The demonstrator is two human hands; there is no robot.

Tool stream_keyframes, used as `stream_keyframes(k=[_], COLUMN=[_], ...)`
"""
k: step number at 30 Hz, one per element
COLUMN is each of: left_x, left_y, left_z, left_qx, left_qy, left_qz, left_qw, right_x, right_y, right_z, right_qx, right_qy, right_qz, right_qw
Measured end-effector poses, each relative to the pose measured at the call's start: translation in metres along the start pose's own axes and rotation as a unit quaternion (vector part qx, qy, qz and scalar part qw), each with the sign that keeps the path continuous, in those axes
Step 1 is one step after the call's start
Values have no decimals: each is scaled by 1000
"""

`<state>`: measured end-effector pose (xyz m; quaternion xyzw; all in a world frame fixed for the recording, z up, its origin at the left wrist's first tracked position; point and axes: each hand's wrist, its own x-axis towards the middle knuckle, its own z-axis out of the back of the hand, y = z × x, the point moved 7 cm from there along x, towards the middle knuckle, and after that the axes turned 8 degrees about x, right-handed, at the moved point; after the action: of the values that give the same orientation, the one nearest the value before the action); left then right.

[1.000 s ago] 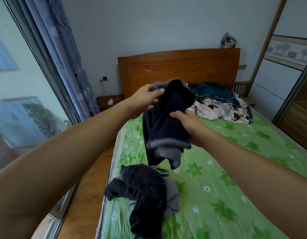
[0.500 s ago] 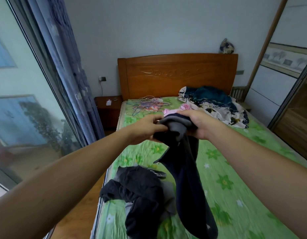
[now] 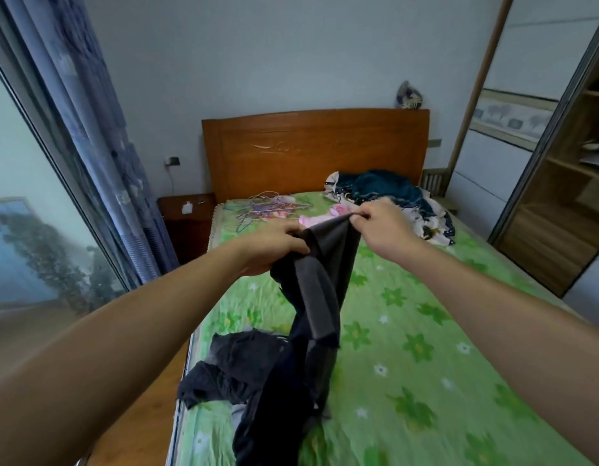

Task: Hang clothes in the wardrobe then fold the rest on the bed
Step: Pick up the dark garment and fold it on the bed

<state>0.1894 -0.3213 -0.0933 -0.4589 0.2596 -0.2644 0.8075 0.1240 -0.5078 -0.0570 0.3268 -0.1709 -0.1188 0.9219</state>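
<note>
**Dark garment held up by its top edge over the bed**

Nearest the foot, a crumpled dark pile [image 3: 237, 368] lies at the left edge of the bed [image 3: 426, 331]. The lower end of the dark garment [image 3: 320, 297] trails down beside it and appears to reach the green sheet. Above, 2 hands hold that garment by its upper edge. The left hand [image 3: 274, 245] has its fingers curled round a bunched corner. The right hand [image 3: 385, 227] pinches the stretched edge between thumb and fingertips. The cloth is taut between them and hangs in loose folds below.

Judged from that drape, the fabric is light, soft and limp, with no shape of its own. It is best taken at the 2 corners of the top edge, so that it falls flat for folding.

Farther off lie a tangle of hangers [image 3: 268, 206], a pink item [image 3: 320, 216] and a patterned heap [image 3: 385, 193] before the headboard [image 3: 315, 149]. The wardrobe [image 3: 567, 203] stands open at right.
</note>
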Motion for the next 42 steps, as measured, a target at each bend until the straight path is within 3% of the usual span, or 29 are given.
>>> stream_keyframes(k=[2, 6, 9, 17, 21, 28, 34, 37, 40, 42], left_x=[0, 2, 7, 16, 12, 11, 8, -1, -3, -5], left_y=[2, 20, 38, 52, 30, -65, -145, -176, -189, -196], left_z=[-3, -17, -31, -62, -75, -112, -178, -197, -199, -205], left_qx=[69, 194, 260, 297, 216, 167, 63, 181, 400, 471], left_qy=[2, -14, -25, -10, -43, -24, 16, 39, -11, -33], left_qz=[-18, -32, -35, -33, -24, -29, -66, -105, -104, -115], left_qw=[997, 980, 965, 954, 975, 985, 996, 977, 910, 874], right_x=[-6, -21, -29, -62, -87, -117, -141, -153, -154, -151], right_y=[9, 16, 8, -54, -85, -142, -196, -223, -250, -264], right_z=[9, 29, 48, 114, 160, 250, 317, 336, 351, 360], right_qx=[-15, 91, 55, -19, 2, -31, -78, -134, -148, -134], right_qy=[-38, -80, -106, -207, -257, -199, -159, -95, -66, -74], right_qz=[32, 43, 48, -24, -19, 11, 20, 30, 31, 33], right_qw=[999, 992, 992, 978, 966, 980, 984, 986, 986, 988])
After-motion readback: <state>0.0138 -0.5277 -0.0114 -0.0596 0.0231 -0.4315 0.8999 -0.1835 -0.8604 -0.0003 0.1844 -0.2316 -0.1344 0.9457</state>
